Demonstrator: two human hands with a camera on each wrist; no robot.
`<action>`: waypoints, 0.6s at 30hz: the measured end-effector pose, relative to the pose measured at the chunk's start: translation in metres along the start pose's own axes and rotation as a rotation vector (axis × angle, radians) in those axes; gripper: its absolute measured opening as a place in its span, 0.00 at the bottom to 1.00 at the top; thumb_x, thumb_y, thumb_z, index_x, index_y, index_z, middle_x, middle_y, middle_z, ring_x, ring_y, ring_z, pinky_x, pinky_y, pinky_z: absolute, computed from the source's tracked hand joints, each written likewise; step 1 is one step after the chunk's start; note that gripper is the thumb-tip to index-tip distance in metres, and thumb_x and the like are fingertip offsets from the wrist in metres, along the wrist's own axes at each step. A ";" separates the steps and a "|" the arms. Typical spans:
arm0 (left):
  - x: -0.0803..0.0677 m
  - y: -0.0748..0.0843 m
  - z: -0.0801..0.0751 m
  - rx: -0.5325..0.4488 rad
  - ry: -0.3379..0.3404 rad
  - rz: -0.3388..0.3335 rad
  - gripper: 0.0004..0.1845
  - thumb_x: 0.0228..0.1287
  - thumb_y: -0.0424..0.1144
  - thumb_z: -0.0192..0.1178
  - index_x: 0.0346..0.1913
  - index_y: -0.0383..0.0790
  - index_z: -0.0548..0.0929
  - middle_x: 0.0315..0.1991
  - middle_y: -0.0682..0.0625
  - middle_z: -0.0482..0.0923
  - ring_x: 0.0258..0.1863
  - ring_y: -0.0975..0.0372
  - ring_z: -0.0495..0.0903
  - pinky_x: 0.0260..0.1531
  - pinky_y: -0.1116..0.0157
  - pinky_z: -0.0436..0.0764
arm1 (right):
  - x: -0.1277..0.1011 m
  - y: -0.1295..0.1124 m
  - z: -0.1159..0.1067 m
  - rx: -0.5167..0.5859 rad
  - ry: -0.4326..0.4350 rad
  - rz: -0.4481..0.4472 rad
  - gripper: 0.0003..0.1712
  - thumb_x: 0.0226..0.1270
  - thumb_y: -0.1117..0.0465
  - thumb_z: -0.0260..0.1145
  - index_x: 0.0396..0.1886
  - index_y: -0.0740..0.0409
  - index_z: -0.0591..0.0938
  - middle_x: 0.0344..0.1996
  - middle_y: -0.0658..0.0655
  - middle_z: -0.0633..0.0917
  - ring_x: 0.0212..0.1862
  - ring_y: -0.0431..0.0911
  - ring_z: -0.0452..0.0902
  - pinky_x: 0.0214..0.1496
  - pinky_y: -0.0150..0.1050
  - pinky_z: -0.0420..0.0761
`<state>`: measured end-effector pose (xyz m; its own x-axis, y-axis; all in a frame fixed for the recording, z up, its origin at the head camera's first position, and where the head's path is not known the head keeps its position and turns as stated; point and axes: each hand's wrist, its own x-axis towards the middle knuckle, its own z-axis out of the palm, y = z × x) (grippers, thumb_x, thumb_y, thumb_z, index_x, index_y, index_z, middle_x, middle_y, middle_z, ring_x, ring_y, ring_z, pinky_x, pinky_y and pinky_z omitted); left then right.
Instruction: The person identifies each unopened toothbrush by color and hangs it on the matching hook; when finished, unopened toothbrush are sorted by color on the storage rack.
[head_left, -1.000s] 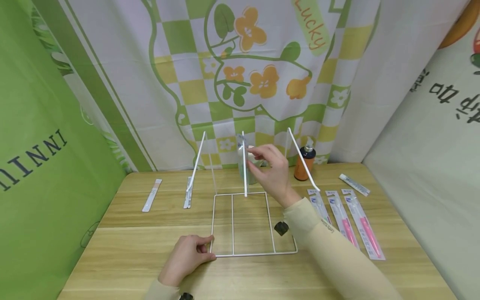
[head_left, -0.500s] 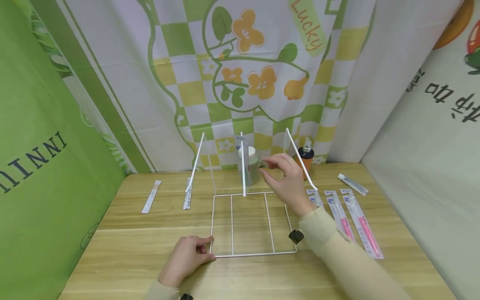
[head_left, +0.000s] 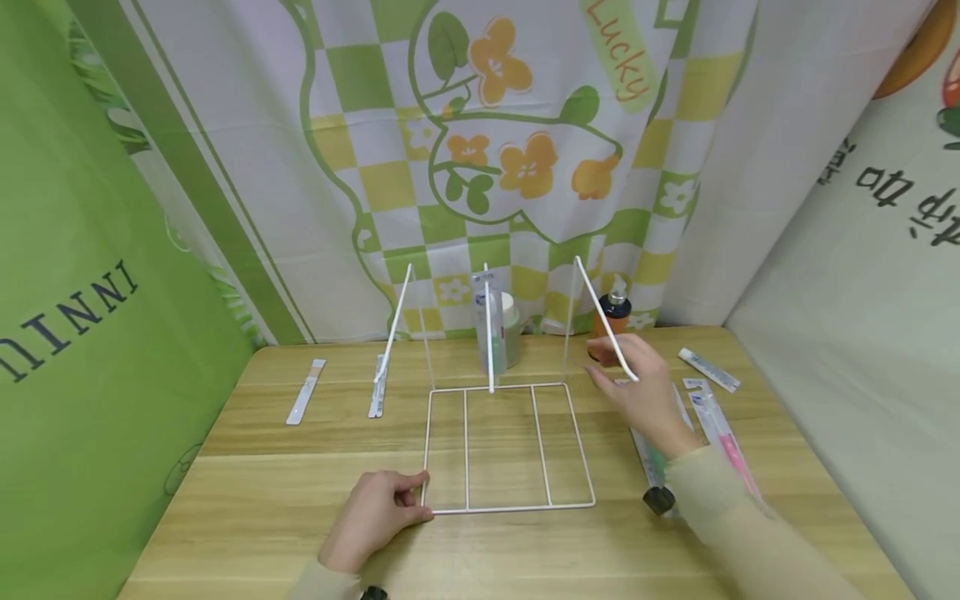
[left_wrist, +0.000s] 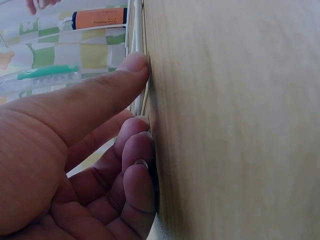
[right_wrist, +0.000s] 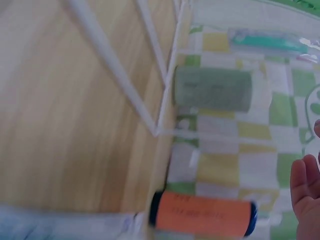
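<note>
A white wire rack (head_left: 510,507) stands mid-table, with slanted prongs rising at its back. My left hand (head_left: 378,512) grips its front left corner, thumb and fingers at the base wire; the left wrist view shows the thumb (left_wrist: 107,87) against the wire and other fingers curled. On the middle prong hangs a packaged toothbrush (head_left: 481,321) with a green part. My right hand (head_left: 645,387) holds nothing and hovers behind the right prong, thumb and fingers apart. Below it lie packaged toothbrushes, one with a green handle (head_left: 654,462) and one pink (head_left: 731,450), partly hidden by my arm.
Behind the rack stands a grey-green jar (head_left: 512,333) with a white lid, and right of it an orange pump bottle (head_left: 615,312). A small tube (head_left: 708,370) lies at the back right. Two slim packets, one left (head_left: 306,392) and one nearer the rack (head_left: 377,392), lie flat.
My right hand has let go of the packaged toothbrush on the middle prong and moved right, over the toothbrushes on the table. The left hand stays at the rack's corner.
</note>
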<state>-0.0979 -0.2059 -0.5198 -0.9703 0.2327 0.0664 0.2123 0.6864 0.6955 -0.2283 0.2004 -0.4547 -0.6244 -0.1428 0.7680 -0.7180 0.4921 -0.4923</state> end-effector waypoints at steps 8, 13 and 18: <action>0.000 0.001 0.000 0.021 0.008 -0.016 0.28 0.51 0.40 0.86 0.55 0.34 0.92 0.25 0.63 0.80 0.24 0.73 0.73 0.27 0.70 0.76 | -0.027 0.027 -0.041 -0.111 -0.236 0.218 0.27 0.59 0.74 0.82 0.58 0.61 0.85 0.47 0.57 0.87 0.42 0.49 0.85 0.45 0.38 0.88; 0.000 0.001 0.001 0.029 0.007 -0.017 0.28 0.51 0.40 0.86 0.55 0.34 0.92 0.25 0.63 0.80 0.24 0.73 0.73 0.27 0.70 0.76 | -0.037 0.040 -0.058 -0.152 -0.386 0.309 0.29 0.62 0.68 0.83 0.63 0.63 0.84 0.51 0.62 0.87 0.44 0.56 0.86 0.44 0.48 0.89; -0.001 0.002 0.001 0.032 -0.005 -0.011 0.28 0.52 0.40 0.86 0.56 0.33 0.91 0.25 0.63 0.80 0.24 0.73 0.73 0.27 0.69 0.76 | -0.040 0.051 -0.063 -0.147 -0.451 0.335 0.31 0.61 0.68 0.83 0.63 0.67 0.83 0.50 0.67 0.87 0.44 0.57 0.86 0.43 0.48 0.89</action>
<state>-0.0962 -0.2043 -0.5192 -0.9720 0.2283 0.0558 0.2055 0.7106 0.6729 -0.2204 0.2855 -0.4851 -0.9026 -0.2949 0.3136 -0.4287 0.6828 -0.5917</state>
